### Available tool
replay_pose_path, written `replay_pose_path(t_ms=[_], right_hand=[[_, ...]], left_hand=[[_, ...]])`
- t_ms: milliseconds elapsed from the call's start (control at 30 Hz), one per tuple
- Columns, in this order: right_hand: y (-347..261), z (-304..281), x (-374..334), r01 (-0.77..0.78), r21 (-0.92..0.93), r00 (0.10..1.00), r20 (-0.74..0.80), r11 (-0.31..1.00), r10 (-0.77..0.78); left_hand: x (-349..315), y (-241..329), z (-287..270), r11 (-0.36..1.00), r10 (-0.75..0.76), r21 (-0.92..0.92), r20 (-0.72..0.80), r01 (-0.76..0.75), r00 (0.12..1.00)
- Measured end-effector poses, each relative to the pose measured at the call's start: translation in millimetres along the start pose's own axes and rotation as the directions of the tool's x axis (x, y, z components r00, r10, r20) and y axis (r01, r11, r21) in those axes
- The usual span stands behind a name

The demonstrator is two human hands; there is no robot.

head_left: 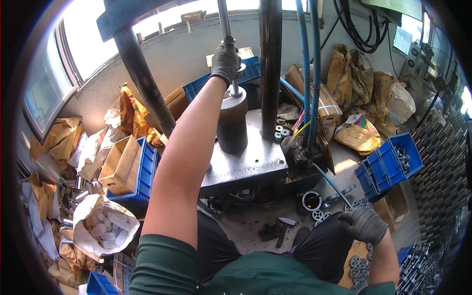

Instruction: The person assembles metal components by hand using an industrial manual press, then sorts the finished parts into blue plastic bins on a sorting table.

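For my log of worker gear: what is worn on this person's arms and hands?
Both the left hand and right hand wear dark grey knit work gloves ending at the wrist. The forearms are bare; short dark green sleeves cover the shoulders.

the left hand (225, 60), gloved in grey, is raised and wrapped around a thin upright metal rod (225, 24) above a dark cylinder (232, 123) that stands on the grey steel plate (255, 162) of a press. the right hand (364, 223), also gloved, rests low by the knee, just beside a heap of grey metal rings (358, 268). a blue crate (391, 162) sits to the right, and an open sack of pale cylinders (105, 226) lies at lower left.
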State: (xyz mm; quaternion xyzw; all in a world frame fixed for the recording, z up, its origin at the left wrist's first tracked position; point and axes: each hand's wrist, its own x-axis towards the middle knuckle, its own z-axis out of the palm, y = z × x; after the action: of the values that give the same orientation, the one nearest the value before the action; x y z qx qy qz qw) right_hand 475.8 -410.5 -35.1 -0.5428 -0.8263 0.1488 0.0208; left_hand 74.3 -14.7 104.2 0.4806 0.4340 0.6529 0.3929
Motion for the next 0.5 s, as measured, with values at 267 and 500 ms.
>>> replay_pose_path(t_ms=[267, 500], right_hand=[[1.5, -0.1, 0.8, -0.028, 0.020, 1.000, -0.007, 0.999, 0.028], [-3.9, -7.3, 1.8, 0.006, 0.044, 0.993, -0.118, 0.999, -0.001]], left_hand=[[0.7, -0.8, -2.2, 0.994, 0.003, 0.106, 0.005, -0.003, 1.000], [1.0, -2.5, -1.5, 0.993, 0.018, 0.120, -0.016, -0.016, 1.000]])
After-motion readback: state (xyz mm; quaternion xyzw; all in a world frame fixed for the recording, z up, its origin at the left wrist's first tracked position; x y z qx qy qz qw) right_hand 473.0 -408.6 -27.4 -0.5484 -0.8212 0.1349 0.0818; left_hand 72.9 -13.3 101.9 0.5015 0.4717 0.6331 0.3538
